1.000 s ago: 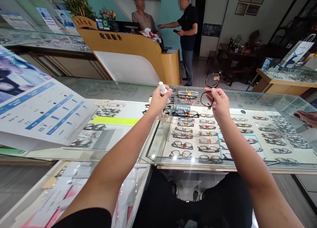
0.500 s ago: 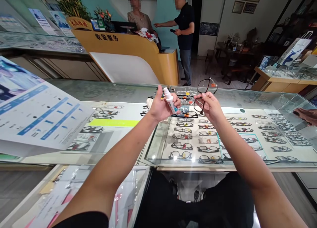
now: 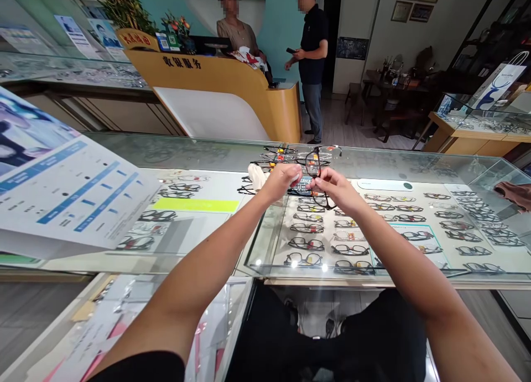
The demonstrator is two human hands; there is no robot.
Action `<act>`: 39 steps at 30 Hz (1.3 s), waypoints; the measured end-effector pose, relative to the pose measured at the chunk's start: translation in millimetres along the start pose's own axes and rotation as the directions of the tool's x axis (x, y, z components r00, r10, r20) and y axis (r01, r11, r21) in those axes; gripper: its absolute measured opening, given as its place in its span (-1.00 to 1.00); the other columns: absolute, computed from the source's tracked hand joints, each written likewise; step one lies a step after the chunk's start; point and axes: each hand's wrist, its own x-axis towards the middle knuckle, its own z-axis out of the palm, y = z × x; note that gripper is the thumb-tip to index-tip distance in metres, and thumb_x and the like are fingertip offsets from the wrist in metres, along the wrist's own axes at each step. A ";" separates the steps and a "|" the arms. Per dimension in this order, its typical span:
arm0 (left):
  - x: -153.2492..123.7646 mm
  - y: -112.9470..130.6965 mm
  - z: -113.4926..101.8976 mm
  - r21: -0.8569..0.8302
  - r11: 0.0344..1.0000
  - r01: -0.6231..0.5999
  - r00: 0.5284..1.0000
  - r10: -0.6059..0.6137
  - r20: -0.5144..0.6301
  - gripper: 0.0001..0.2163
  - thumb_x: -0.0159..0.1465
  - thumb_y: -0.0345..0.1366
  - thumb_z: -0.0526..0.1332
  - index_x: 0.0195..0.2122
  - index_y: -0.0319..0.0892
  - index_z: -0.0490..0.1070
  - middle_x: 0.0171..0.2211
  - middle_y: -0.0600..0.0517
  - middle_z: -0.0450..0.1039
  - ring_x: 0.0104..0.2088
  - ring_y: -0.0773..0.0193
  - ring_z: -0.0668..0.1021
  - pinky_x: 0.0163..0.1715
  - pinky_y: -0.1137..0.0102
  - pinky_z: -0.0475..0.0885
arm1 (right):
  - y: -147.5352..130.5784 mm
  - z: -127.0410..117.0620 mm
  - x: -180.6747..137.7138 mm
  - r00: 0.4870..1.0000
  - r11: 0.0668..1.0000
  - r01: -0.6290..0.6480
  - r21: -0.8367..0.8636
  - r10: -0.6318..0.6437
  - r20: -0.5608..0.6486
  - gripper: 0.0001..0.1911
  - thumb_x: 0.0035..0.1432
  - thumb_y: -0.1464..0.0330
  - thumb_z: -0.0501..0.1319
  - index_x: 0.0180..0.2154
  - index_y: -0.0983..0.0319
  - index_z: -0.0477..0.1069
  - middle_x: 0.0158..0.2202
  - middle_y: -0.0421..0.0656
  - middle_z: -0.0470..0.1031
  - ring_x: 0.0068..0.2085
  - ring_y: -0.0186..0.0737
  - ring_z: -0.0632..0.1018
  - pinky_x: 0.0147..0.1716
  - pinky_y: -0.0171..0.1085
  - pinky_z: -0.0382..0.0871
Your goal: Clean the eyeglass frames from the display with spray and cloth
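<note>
Above the glass counter, my left hand [image 3: 281,183] is closed around a small white spray bottle [image 3: 296,176]. Most of the bottle is hidden by the fingers, and its top faces the eyeglasses. My right hand [image 3: 339,191] pinches dark-framed eyeglasses [image 3: 319,163] near the middle of the frame. One lens rim is up and the other down, close to the bottle. A whitish cloth [image 3: 257,177] lies just left of my left hand. Several other glasses rest on the counter top behind both hands.
The glass display case [image 3: 265,260] holds rows of eyeglass frames. A large printed leaflet [image 3: 87,188] stands at the left. Below it, an open drawer [image 3: 70,321] contains papers and plastic packets. Two people stand by the wooden cashier desk [image 3: 232,78]. A brown cloth [image 3: 514,195] lies at the right.
My right hand has brought the eyeglasses left and down, close to the bottle. My left hand has turned, its fingers now hiding most of the bottle. The standing person's arm has dropped.
</note>
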 end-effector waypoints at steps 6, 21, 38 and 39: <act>1.7 9.1 -1.6 -0.217 0.965 0.146 0.986 -0.124 0.111 -0.39 0.09 0.37 0.20 -0.67 -0.13 0.29 -0.67 0.00 0.22 -0.57 0.27 0.29 -0.50 0.35 0.25 | -2.8 1.0 -1.2 0.998 1.000 -0.019 0.022 0.018 0.052 -0.50 -0.05 -0.01 0.54 -0.40 0.13 0.33 -0.33 -0.25 0.63 -0.16 -0.22 0.64 -0.09 -0.22 0.42; -1.4 -2.0 1.7 0.222 0.974 -0.050 0.976 0.001 0.217 -0.38 0.13 0.37 0.20 -0.61 -0.15 0.25 -0.61 0.07 0.23 -0.53 0.31 0.28 -0.47 0.36 0.17 | -6.7 0.4 0.2 0.988 0.984 0.070 0.162 -0.046 -0.146 -0.54 0.02 0.05 0.51 -0.38 0.12 0.30 -0.32 -0.26 0.60 -0.16 -0.19 0.63 -0.20 -0.23 0.51; 30.1 -50.5 -106.2 -0.280 0.895 0.347 0.382 -0.408 -0.830 -0.71 0.05 -0.68 0.12 -0.33 -0.15 0.18 -0.44 0.18 0.22 -0.43 0.40 0.28 -0.30 0.42 0.24 | -20.0 -5.7 0.1 0.987 0.951 -0.005 0.309 0.054 -0.151 -0.63 0.08 0.21 0.50 -0.41 0.14 0.31 -0.31 -0.28 0.58 -0.15 -0.27 0.65 -0.20 -0.32 0.56; 28.7 -52.7 -108.6 -0.273 0.891 0.363 0.363 -0.405 -0.839 -0.71 0.07 -0.69 0.13 -0.33 -0.16 0.19 -0.43 0.17 0.22 -0.41 0.40 0.27 -0.29 0.41 0.23 | -19.9 -5.7 0.1 0.987 0.953 -0.007 0.303 0.056 -0.153 -0.63 0.08 0.21 0.50 -0.41 0.14 0.31 -0.32 -0.28 0.58 -0.16 -0.27 0.65 -0.22 -0.32 0.56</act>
